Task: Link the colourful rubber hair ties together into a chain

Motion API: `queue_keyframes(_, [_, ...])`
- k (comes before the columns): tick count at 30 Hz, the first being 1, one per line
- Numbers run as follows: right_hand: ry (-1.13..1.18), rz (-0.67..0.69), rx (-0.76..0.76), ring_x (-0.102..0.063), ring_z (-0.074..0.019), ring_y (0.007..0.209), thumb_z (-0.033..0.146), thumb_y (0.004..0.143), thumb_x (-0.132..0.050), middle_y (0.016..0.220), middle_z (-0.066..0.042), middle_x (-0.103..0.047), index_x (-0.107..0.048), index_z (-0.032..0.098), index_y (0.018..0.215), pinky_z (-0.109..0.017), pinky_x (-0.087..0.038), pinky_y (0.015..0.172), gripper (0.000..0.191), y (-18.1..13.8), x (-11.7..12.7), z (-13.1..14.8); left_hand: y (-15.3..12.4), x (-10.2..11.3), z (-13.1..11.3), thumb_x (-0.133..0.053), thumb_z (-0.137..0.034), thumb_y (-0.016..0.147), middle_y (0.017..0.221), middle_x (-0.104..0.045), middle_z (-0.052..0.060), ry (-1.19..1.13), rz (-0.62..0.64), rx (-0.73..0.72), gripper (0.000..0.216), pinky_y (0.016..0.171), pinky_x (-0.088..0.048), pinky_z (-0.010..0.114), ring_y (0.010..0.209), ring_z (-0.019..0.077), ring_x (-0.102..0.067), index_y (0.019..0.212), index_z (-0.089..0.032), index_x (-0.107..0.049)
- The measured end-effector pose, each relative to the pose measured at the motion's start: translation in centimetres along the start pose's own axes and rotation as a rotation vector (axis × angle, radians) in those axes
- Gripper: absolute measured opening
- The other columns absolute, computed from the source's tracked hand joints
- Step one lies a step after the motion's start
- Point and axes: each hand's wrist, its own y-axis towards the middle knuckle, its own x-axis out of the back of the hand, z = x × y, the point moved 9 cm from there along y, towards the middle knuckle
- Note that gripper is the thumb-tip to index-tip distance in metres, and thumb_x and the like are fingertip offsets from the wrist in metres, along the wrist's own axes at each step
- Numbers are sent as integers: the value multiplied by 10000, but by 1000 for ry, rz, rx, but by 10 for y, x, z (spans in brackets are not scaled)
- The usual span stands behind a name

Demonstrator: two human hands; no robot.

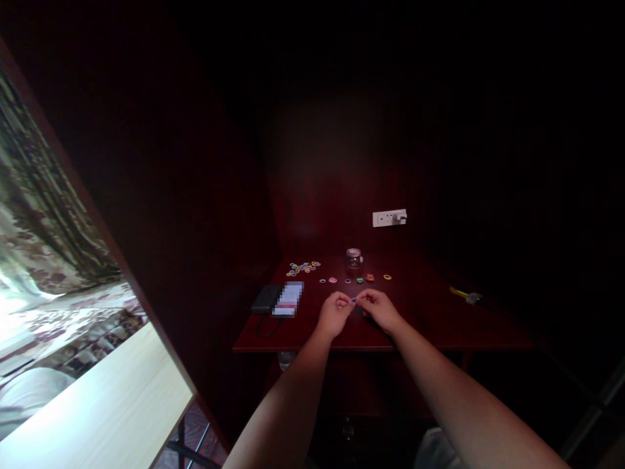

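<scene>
Bare forearms [297, 397] reach forward: left hand [334, 315] and right hand [383, 311] pinch a thin, pale-lilac, elastic-looking band [354, 299] above the dark-red wooden table [430, 326], apparently working it; the next move calls for even tension.

the left arm [295, 397] reaches up from the low middle, and the right arm [454, 391] reaches in from the low right. both are bare and lean in toward each other, like the sides of a tent. the left hand [334, 314] and the right hand [381, 311] are very near each other in front, with just a small gap between them. each one pinches with its thumb and fingertips (the other fingers look curled in).
</scene>
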Motion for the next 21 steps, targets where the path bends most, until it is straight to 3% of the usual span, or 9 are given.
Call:
queue_keyframes(7, [97, 67, 6, -448, -66, 444, 292, 643, -643, 621, 28, -570, -578, 159, 872, -201, -342, 438, 273, 0, -4, -1, 1, -4, -3, -554, -278, 716, 594, -579, 22, -37, 52, 5, 155, 497, -379, 194, 522, 89, -506, 719, -124, -575])
queue_keyframes(14, [30, -23, -9, -440, -70, 425, 344, 658, -623, 574, 21, -566, -610, 146, 739, -204, -318, 424, 215, 1, 5, -6, 1, -1, -5, -543, -276, 732, 625, -594, 32, 15, 26, -35, 171, 527, -394, 206, 560, 101, -517, 747, -122, -615])
queue_keyframes(21, [10, -29, -12, -441, -75, 422, 349, 656, -623, 507, 40, -523, -605, 148, 721, -198, -312, 425, 212, 1, 6, -8, 0, 1, -12, -530, -303, 758, 742, -626, 43, 34, 43, -108, 213, 578, -415, 214, 631, 110, -542, 845, -137, -631])
